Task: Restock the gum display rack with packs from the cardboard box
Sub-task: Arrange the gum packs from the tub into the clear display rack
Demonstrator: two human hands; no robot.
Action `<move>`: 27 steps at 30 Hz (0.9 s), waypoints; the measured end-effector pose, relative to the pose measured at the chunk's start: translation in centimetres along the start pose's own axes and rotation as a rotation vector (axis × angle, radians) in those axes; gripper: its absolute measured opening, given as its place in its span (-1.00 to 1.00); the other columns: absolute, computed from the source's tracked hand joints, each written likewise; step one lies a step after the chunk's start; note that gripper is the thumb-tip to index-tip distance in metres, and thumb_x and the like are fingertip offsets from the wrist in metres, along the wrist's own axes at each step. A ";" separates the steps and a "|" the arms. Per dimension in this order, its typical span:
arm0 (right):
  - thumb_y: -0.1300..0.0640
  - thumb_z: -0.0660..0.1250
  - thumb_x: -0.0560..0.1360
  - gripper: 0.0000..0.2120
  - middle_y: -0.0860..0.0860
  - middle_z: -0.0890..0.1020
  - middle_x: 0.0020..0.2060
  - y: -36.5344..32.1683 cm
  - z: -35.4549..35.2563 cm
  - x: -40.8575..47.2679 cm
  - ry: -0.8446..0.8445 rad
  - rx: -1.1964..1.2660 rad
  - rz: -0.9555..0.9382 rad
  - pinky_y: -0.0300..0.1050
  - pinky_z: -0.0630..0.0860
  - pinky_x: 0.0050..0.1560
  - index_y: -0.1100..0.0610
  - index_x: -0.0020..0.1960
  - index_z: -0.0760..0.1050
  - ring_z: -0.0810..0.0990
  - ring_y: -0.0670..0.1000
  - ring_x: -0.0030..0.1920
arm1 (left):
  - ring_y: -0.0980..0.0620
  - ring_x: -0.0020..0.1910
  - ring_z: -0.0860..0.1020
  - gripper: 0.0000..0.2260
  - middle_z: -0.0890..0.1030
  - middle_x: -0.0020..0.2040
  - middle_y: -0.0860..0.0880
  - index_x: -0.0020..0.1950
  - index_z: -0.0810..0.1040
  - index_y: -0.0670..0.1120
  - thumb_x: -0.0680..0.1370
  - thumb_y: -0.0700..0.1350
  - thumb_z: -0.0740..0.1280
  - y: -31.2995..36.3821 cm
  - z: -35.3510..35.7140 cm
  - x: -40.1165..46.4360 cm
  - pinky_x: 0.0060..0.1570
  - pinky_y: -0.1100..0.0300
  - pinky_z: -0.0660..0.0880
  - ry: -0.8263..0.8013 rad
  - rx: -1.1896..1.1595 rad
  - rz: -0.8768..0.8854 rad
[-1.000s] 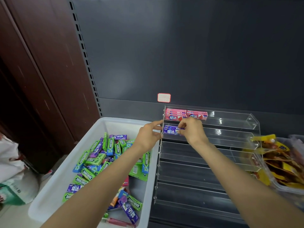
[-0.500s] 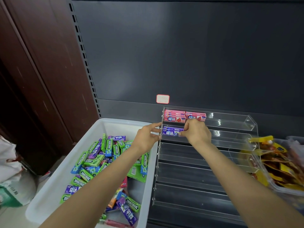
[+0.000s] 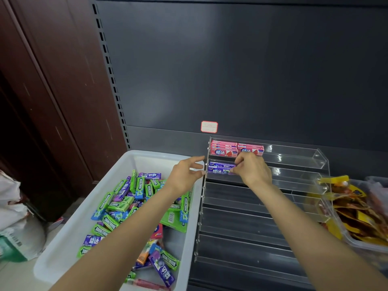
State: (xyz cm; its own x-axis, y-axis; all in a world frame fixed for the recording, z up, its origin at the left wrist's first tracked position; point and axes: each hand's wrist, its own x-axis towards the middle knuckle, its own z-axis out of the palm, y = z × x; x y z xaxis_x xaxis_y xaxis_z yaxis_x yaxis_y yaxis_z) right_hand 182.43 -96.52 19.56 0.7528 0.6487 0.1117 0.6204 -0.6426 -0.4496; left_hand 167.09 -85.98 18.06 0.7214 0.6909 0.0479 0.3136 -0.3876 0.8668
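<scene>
Now we are seeing the right hand [image 3: 253, 169], shifted slightly right along tier 2 of the rack [image 3: 294, 162] since 1 s ago, pinching the purple packs [image 3: 220, 168] into place; the left hand [image 3: 186, 175] is hovering open, empty. Restocking is barely beginning; the white bin [image 3: 100, 198] is holding most packs.

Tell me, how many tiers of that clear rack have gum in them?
2: pink packs fill the top tier's left end, purple packs the second's. The lower tiers look bare.
</scene>
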 end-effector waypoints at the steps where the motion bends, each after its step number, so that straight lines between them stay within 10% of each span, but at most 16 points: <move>1: 0.10 0.41 0.47 -0.88 0.00 0.64 -0.08 -0.1 -0.1 -0.3 0.025 -0.002 -0.033 -0.14 0.43 -0.19 0.06 -0.02 0.53 0.59 0.02 -0.08 | 0.03 0.02 0.56 -0.64 0.58 0.16 -0.03 0.35 0.44 0.03 0.55 -0.16 0.31 -0.2 -0.3 -0.2 -0.12 0.20 0.53 0.019 -0.008 0.001; 11: 0.13 0.36 0.49 -0.86 -0.04 0.55 -0.09 -8.1 3.9 -5.4 -0.069 0.236 -0.451 -0.12 0.52 -0.08 0.08 0.05 0.56 0.54 -0.07 -0.15 | 0.07 -0.32 0.53 -0.81 0.61 -0.08 -0.03 0.09 0.54 -0.06 0.53 -0.28 0.29 -7.0 -8.8 -5.8 -0.39 0.43 0.39 0.273 0.161 -0.092; 23: 0.05 0.30 0.53 -0.41 0.10 0.22 0.47 -11.3 13.1 -5.9 -0.532 0.046 -0.372 -0.03 0.14 0.46 0.11 0.49 0.19 0.19 0.07 0.47 | -0.02 0.45 0.23 -0.44 0.22 0.50 -0.03 0.50 0.21 -0.03 0.55 0.02 0.31 -12.2 -11.1 -7.3 0.39 0.18 0.17 -0.030 0.614 -0.179; 27: 0.06 0.29 0.54 -0.56 0.10 0.34 0.39 -11.3 13.5 -5.7 -0.452 0.094 -0.364 -0.09 0.20 0.39 0.16 0.39 0.37 0.31 0.07 0.39 | -0.05 0.46 0.20 -0.46 0.22 0.50 -0.03 0.50 0.22 0.00 0.55 0.04 0.29 -12.5 -10.7 -6.7 0.41 0.12 0.16 -0.019 0.669 -0.156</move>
State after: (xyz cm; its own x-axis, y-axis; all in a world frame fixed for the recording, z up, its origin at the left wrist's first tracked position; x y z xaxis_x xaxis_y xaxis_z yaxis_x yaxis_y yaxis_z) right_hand 168.12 -87.42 12.04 0.3141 0.9435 -0.1057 0.7835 -0.3205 -0.5324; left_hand 151.78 -79.23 12.24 0.6452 0.7611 -0.0667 0.7244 -0.5817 0.3698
